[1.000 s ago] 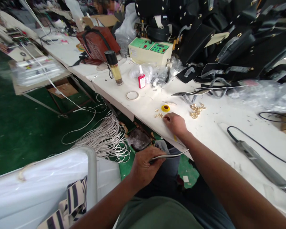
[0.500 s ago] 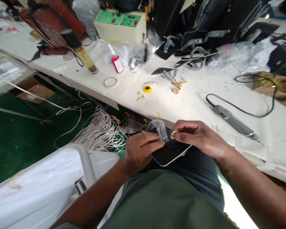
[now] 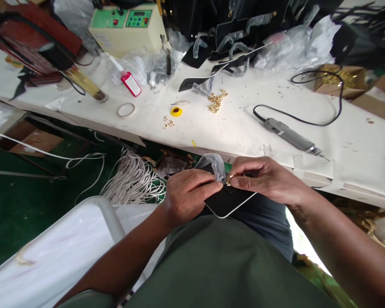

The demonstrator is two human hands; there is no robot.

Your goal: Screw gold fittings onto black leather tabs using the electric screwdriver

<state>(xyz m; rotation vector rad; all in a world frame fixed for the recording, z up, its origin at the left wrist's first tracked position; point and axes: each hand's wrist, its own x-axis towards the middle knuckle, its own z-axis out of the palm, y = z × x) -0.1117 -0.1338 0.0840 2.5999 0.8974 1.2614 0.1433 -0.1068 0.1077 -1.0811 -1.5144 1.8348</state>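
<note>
A black panel (image 3: 226, 203) with a pale edge rests on my lap, and a strap wrapped in clear plastic (image 3: 215, 164) arches over it. My left hand (image 3: 189, 192) is closed on the plastic-wrapped strap, its fingers pressing the strap's end against the panel. Between thumb and forefinger my right hand (image 3: 259, 177) pinches a small gold metal fitting (image 3: 229, 180), right beside that end. Whether the fitting touches the strap I cannot tell. More gold fittings (image 3: 215, 102) lie in a pile on the white table, with several loose ones (image 3: 168, 124) nearer me.
On the table (image 3: 244, 128) are a grey electric screwdriver (image 3: 291, 136) with its cord, a red glue bottle (image 3: 130, 83), a yellow spool (image 3: 176, 111) and a control box (image 3: 128, 30). A white bin (image 3: 67, 244) stands at my left, near bundled white cord (image 3: 133, 179).
My right hand has brought the gold fitting slightly left, closer to the strap's end. The left hand keeps its hold. The view has shifted, so the table's things appear farther left and higher.
</note>
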